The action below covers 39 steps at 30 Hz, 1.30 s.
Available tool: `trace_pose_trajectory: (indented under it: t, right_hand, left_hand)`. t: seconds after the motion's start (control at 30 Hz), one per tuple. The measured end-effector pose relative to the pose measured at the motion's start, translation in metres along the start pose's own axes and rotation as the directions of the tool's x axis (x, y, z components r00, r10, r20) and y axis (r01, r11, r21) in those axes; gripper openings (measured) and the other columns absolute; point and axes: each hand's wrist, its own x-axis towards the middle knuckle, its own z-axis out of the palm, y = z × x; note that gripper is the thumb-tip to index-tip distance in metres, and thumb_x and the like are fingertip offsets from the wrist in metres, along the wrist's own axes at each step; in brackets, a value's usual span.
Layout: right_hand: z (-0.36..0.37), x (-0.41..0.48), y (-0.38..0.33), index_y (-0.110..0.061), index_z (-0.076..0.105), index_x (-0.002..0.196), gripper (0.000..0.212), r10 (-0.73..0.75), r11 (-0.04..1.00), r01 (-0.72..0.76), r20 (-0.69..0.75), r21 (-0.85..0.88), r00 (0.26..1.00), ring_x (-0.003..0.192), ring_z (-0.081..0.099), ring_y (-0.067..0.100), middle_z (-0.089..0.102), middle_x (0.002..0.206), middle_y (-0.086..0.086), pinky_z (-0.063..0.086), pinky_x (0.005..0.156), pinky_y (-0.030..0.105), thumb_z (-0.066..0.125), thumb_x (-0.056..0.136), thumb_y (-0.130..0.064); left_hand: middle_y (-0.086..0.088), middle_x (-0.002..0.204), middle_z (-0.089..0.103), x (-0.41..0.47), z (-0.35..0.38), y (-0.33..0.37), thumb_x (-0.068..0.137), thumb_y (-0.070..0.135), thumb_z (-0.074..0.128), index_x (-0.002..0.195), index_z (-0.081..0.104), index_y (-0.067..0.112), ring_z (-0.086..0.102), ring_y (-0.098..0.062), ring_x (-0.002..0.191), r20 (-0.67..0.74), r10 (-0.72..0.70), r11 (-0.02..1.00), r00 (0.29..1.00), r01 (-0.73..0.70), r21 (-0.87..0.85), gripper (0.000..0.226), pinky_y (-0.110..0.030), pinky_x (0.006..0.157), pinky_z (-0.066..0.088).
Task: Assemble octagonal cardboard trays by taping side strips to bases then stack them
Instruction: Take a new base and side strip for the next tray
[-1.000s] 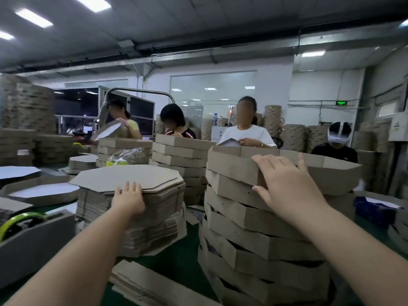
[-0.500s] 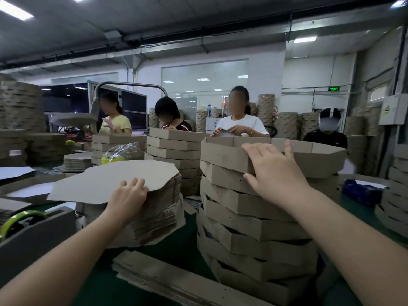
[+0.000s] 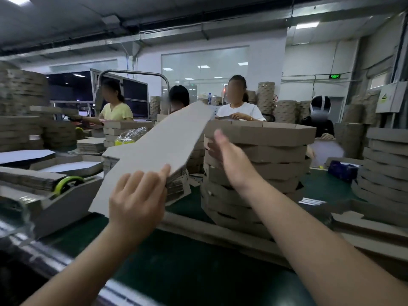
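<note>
My left hand (image 3: pixel 138 199) grips the near edge of a flat grey octagonal base (image 3: pixel 161 146), lifted and tilted up off the pile of flat bases (image 3: pixel 176 184) behind it. My right hand (image 3: pixel 229 160) hovers with loose fingers in front of the tall stack of finished brown trays (image 3: pixel 260 155), between the lifted base and that stack, holding nothing. Long side strips (image 3: pixel 220 235) lie flat on the green table (image 3: pixel 187 272) below both hands.
A grey tape dispenser with a yellow-green roll (image 3: pixel 66 184) stands at the left. More tray stacks (image 3: pixel 384 168) rise at the right. Several people work across the table behind other stacks (image 3: pixel 123 131). A dark blue box (image 3: pixel 342 171) lies right.
My left hand has lifted the top base off the pile and tilted it toward me. My right hand has come off the top tray of the stack and drawn back.
</note>
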Motion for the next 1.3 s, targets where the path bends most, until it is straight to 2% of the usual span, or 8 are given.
trace_pose_trajectory:
  t: [0.17, 0.37, 0.53, 0.63, 0.77, 0.93, 1.1, 1.3]
  right_hand:
    - [-0.050, -0.041, -0.036, -0.014, 0.072, 0.099, 0.069, 0.170, 0.745, -0.180, 0.079, 0.642, 0.982, 0.094, 0.056, 0.030, 0.062, 0.106, 0.014, 0.039, 0.076, 0.034, 0.043, 0.080, -0.074]
    - [-0.110, -0.119, -0.022, -0.006, 0.068, 0.088, 0.020, 0.312, 0.861, -0.183, -0.209, 0.474, 0.927, 0.064, 0.070, 0.022, 0.074, 0.078, 0.007, 0.058, 0.057, 0.031, 0.050, 0.092, 0.000]
    - [-0.138, -0.183, 0.014, -0.012, 0.065, 0.107, 0.027, 0.373, 0.853, -0.188, -0.315, 0.487, 0.873, 0.073, 0.072, 0.022, 0.075, 0.088, 0.007, 0.056, 0.061, 0.033, 0.049, 0.092, 0.002]
    - [-0.146, -0.221, 0.034, -0.015, 0.064, 0.109, 0.026, 0.416, 0.841, -0.208, -0.351, 0.499, 0.839, 0.074, 0.073, 0.019, 0.076, 0.089, 0.005, 0.056, 0.059, 0.032, 0.052, 0.091, 0.000]
    - [-0.150, -0.262, 0.062, -0.020, 0.063, 0.111, 0.027, 0.452, 0.824, -0.240, -0.341, 0.514, 0.824, 0.088, 0.072, 0.025, 0.075, 0.101, 0.008, 0.056, 0.069, 0.037, 0.054, 0.092, -0.004]
    - [-0.153, -0.287, 0.080, -0.020, 0.063, 0.117, 0.035, 0.487, 0.810, -0.269, -0.342, 0.522, 0.804, 0.087, 0.072, 0.024, 0.074, 0.104, 0.009, 0.057, 0.066, 0.035, 0.056, 0.087, -0.003]
    - [-0.166, -0.288, 0.090, -0.021, 0.062, 0.112, 0.023, 0.428, 0.893, -0.431, -0.540, 0.129, 0.725, 0.093, 0.066, 0.014, 0.069, 0.109, -0.002, 0.047, 0.073, 0.027, 0.065, 0.089, -0.019]
    - [-0.144, -0.265, 0.083, -0.028, 0.044, 0.138, 0.059, -0.078, 0.751, -0.270, -0.488, -0.602, 0.869, 0.117, 0.037, -0.003, 0.039, 0.124, -0.021, 0.032, 0.094, 0.017, 0.067, 0.086, -0.043]
  left_hand:
    - [-0.009, 0.078, 0.070, -0.031, -0.071, 0.058, 0.084, 0.005, 0.069, 0.109, 0.072, -0.002, 0.052, -0.018, 0.062, -0.048, 0.161, 0.964, 0.986, -0.168, -0.206, 0.026, -0.035, 0.061, 0.043]
    - [0.004, 0.110, 0.057, -0.068, -0.109, 0.100, 0.101, 0.010, 0.044, 0.143, 0.039, 0.003, 0.051, -0.004, 0.085, 0.051, 0.417, 0.851, 0.908, -0.369, -0.374, 0.043, -0.025, 0.091, 0.041]
    - [0.000, 0.113, 0.067, -0.045, -0.101, 0.122, 0.094, 0.041, 0.048, 0.106, 0.072, 0.021, 0.060, -0.021, 0.101, 0.206, 0.330, 0.705, 0.921, -0.095, -0.703, 0.034, -0.034, 0.095, 0.041]
    - [-0.012, 0.125, 0.061, -0.011, -0.065, 0.119, 0.097, 0.033, 0.044, 0.116, 0.070, 0.012, 0.056, -0.034, 0.110, 0.375, 0.050, 0.817, 0.926, 0.178, -0.549, 0.038, -0.042, 0.093, 0.040]
    - [-0.011, 0.155, 0.029, 0.016, -0.008, 0.107, 0.100, 0.044, 0.040, 0.150, 0.032, 0.016, 0.018, -0.030, 0.145, 0.709, -0.304, 0.780, 0.637, 0.594, -0.200, 0.057, -0.046, 0.118, 0.013]
    - [-0.007, 0.110, 0.064, 0.005, 0.022, 0.112, 0.096, 0.052, 0.047, 0.117, 0.061, 0.015, 0.056, -0.031, 0.111, 0.914, -0.233, 0.508, 0.333, 0.843, -0.178, 0.045, -0.037, 0.085, 0.041]
    - [-0.003, 0.084, 0.066, -0.016, 0.012, 0.130, 0.090, 0.045, 0.063, 0.086, 0.068, 0.016, 0.062, -0.024, 0.087, 0.925, -0.225, 0.178, 0.307, 0.946, -0.270, 0.030, -0.037, 0.073, 0.045]
    - [0.012, 0.079, 0.059, -0.018, -0.011, 0.170, 0.086, 0.049, 0.066, 0.090, 0.065, 0.027, 0.056, -0.014, 0.078, 0.901, -0.164, 0.311, 0.402, 0.888, -0.339, 0.022, -0.033, 0.073, 0.047]
